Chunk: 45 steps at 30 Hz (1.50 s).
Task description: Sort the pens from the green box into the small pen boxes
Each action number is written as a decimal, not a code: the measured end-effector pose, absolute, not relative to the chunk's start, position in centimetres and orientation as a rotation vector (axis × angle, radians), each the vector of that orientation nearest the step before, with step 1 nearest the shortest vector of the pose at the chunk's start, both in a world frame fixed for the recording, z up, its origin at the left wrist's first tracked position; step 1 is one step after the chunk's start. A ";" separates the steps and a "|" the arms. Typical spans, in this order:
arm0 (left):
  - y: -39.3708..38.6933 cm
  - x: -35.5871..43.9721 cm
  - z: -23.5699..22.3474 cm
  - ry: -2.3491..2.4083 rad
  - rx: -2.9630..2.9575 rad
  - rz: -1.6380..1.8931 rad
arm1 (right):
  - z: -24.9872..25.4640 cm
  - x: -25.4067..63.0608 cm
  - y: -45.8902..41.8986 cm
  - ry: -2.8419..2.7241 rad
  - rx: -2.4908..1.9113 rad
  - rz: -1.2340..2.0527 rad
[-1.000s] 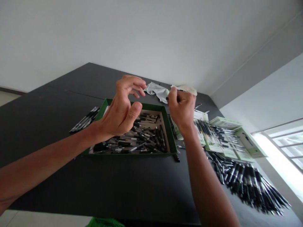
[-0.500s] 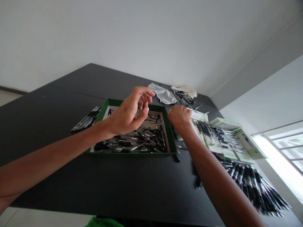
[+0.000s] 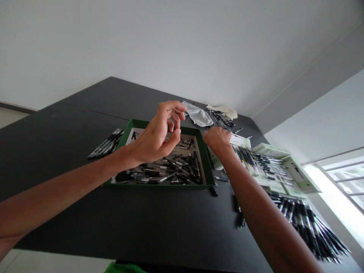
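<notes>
My left hand (image 3: 155, 136) hovers over a shallow green box (image 3: 159, 186), its fingers loosely curled and apart with nothing between them. Inside that box lies a jumble of black and clear pens (image 3: 182, 167). Just beyond the box's right rim is my right hand (image 3: 218, 139), back upward and fingers closed. Its fingertips are hidden, so whatever it may hold cannot be made out. Close by on the right, open white-and-green cartons (image 3: 301, 176) hold rows of pens (image 3: 270, 165).
A bundle of pens (image 3: 105, 145) lies left of the box. Grey cloth (image 3: 199, 115), cream cloth (image 3: 224, 111) and loose pens (image 3: 223, 120) are near the wall. A large fanned pile of pens (image 3: 313, 227) covers the right front of the dark table (image 3: 159, 223).
My right hand has lowered from above the box's far right corner, where a dark pen-like thing showed in its fingers, and turned back upward. My left hand has shifted right, staying open.
</notes>
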<state>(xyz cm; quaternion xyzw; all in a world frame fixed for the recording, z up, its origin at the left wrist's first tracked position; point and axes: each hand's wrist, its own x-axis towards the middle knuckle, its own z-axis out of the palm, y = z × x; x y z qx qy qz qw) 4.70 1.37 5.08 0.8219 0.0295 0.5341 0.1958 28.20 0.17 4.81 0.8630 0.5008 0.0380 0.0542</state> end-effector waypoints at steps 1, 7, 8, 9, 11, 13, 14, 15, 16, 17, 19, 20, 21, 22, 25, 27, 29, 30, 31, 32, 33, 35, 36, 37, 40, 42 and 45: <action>1.3 4.7 5.1 0.088 2.302 1.496 | 4.8 28.3 0.2 1.525 2.622 0.116; 1.3 4.7 5.2 0.102 2.259 1.526 | 4.6 28.4 0.1 1.561 2.626 0.150; 1.3 4.7 5.2 0.116 2.252 1.528 | 4.6 28.4 0.1 1.571 2.624 0.153; 1.2 4.7 5.2 0.133 2.245 1.527 | 4.5 28.5 0.1 1.581 2.624 0.157; 1.2 4.7 5.2 0.170 2.238 1.516 | 4.4 28.5 0.0 1.597 2.629 0.167; 1.1 4.6 5.2 0.200 2.239 1.500 | 4.2 28.6 0.0 1.609 2.639 0.175; 1.1 4.6 5.2 0.214 2.241 1.490 | 4.1 28.6 0.0 1.613 2.644 0.180; 1.1 4.6 5.1 0.227 2.242 1.479 | 4.0 28.6 0.0 1.618 2.650 0.186; 1.0 4.6 5.1 0.239 2.243 1.470 | 3.9 28.6 0.0 1.627 2.655 0.196; 1.0 4.6 5.1 0.245 2.244 1.465 | 3.9 28.6 0.0 1.634 2.659 0.209; 1.0 4.6 5.2 0.250 2.245 1.463 | 3.9 28.7 0.0 1.649 2.662 0.241; 1.1 4.5 5.2 0.252 2.247 1.465 | 3.9 28.7 -0.1 1.656 2.660 0.257; 1.1 4.5 5.3 0.257 2.250 1.468 | 4.1 28.7 -0.1 1.664 2.657 0.276; 1.2 4.5 5.3 0.268 2.254 1.470 | 4.3 28.6 -0.2 1.673 2.653 0.300; 1.7 4.2 5.6 0.309 2.282 1.476 | 5.6 27.8 -0.8 1.718 2.652 0.416; 2.3 3.9 5.7 0.328 2.310 1.457 | 6.8 26.5 -1.4 1.764 2.651 0.519; 3.3 3.7 5.7 0.360 2.329 1.415 | 7.7 24.5 -2.0 1.889 2.584 0.591; 3.9 3.6 5.5 0.390 2.330 1.395 | 8.0 23.4 -2.3 2.007 2.497 0.585; 4.6 3.5 5.3 0.427 2.323 1.379 | 8.1 22.1 -2.4 2.159 2.366 0.528; 5.4 3.4 5.0 0.464 2.309 1.372 | 8.0 20.8 -2.5 2.324 2.195 0.411; 6.2 3.3 4.6 0.503 2.285 1.367 | 7.7 19.6 -2.3 2.479 1.995 0.253; 7.8 3.1 3.6 0.577 2.210 1.358 | 6.7 17.3 -1.7 2.667 1.628 -0.057; 8.6 3.0 3.1 0.613 2.153 1.354 | 6.0 16.3 -1.1 2.702 1.508 -0.167; 9.4 2.9 2.7 0.651 2.078 1.341 | 5.3 15.5 -0.6 2.714 1.440 -0.241; 10.9 2.8 1.8 0.763 1.790 1.267 | 3.5 13.5 1.0 2.694 1.443 -0.270; 11.4 2.8 1.6 0.800 1.674 1.232 | 2.8 12.5 1.7 2.669 1.486 -0.207; 11.4 2.9 1.5 0.800 1.652 1.228 | 2.3 11.6 1.8 2.655 1.486 -0.148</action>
